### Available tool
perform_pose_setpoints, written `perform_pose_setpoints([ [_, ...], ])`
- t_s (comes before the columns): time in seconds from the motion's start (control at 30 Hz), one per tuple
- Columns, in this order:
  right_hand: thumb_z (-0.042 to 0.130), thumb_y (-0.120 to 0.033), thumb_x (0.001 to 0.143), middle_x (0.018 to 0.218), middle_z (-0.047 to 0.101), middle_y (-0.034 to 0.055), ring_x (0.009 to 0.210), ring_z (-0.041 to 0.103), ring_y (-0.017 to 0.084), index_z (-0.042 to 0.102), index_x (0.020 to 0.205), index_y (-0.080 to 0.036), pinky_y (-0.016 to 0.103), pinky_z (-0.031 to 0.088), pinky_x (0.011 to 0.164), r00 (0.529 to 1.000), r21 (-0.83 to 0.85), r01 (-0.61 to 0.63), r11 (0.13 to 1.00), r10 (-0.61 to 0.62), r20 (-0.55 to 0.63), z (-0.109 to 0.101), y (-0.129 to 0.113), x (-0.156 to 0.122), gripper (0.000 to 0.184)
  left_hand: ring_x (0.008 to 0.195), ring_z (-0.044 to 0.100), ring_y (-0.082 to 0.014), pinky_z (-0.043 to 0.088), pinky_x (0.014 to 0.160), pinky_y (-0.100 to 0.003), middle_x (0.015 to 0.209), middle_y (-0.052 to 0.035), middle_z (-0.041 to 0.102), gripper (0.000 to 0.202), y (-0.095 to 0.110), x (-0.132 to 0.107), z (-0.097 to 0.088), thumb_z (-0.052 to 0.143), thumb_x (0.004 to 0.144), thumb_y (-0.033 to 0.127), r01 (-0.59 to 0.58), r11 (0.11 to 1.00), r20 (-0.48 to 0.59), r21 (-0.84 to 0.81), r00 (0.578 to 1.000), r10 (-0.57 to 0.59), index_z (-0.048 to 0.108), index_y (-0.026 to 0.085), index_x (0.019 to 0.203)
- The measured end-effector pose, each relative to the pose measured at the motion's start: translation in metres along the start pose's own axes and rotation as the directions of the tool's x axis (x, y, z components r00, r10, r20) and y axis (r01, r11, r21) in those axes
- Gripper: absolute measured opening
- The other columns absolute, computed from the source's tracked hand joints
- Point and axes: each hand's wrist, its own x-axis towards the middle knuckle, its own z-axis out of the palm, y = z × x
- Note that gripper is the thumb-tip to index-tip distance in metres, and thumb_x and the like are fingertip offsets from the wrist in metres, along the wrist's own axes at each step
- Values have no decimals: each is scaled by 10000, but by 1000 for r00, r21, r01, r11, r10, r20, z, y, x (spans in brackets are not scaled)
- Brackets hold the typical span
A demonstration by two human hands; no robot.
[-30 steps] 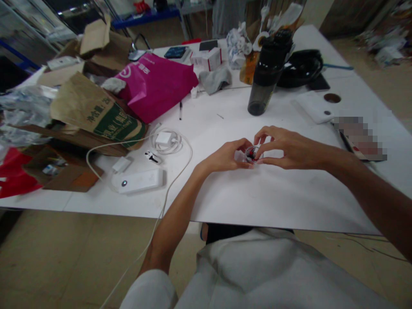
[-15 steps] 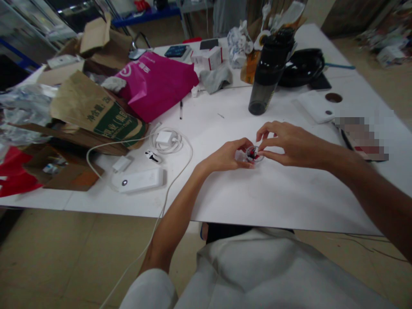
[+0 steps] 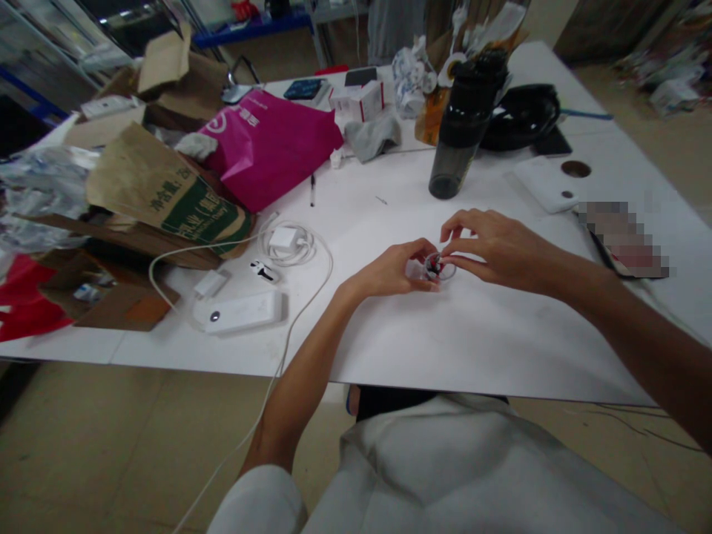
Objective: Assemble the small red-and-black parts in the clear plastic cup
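My left hand (image 3: 397, 268) is wrapped round a small clear round container (image 3: 447, 274) just above the white table. Small red and black pieces (image 3: 433, 267) show inside it, too small to name. At the container's mouth is my right hand (image 3: 481, 247), its thumb and forefinger brought together at the rim. Whatever lies between those fingertips is too small to make out. The right hand's other fingers curl above the opening.
Behind the hands stands a dark drink bottle (image 3: 453, 141). To the left lie a white power bank (image 3: 245, 311), a coiled white cable (image 3: 303, 252), a pink bag (image 3: 272, 144) and cardboard boxes (image 3: 119, 300). A phone (image 3: 623, 237) rests at the right.
My right hand's fingertips have shifted slightly left, further over the container's mouth, and drawn closer together. My left hand and the container stay where they were.
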Motion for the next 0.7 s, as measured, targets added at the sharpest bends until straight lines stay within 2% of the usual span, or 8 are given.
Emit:
perform_pose_setpoints([
  [0.2,654,-335,1114,1275,778,154,1059,721,329,851,1083,-248,505,571,927,1000,-8,-5,1000,5,-8,4,1,0,218,1121,739,-259,542,1083,-443,1213,-57,803,467,-1,0,0,942,889,435,-22,1000,-4,-2,1000,22,712,246,1248],
  [0.5,695,-350,1104,1275,781,135,1051,720,319,866,1103,-283,494,573,925,998,100,-40,994,44,-41,3,0,1,184,1125,736,-272,549,1069,-449,1225,-67,806,493,2,0,-1,943,872,456,9,1000,-3,10,1000,-9,715,250,1257],
  [0.7,675,-324,1112,1269,779,145,1053,723,316,855,1100,-259,486,583,915,998,70,-2,998,6,-55,4,1,-2,191,1117,733,-268,552,1053,-443,1231,-70,802,498,-1,0,0,943,877,460,-6,1000,-13,23,1000,6,714,244,1263],
])
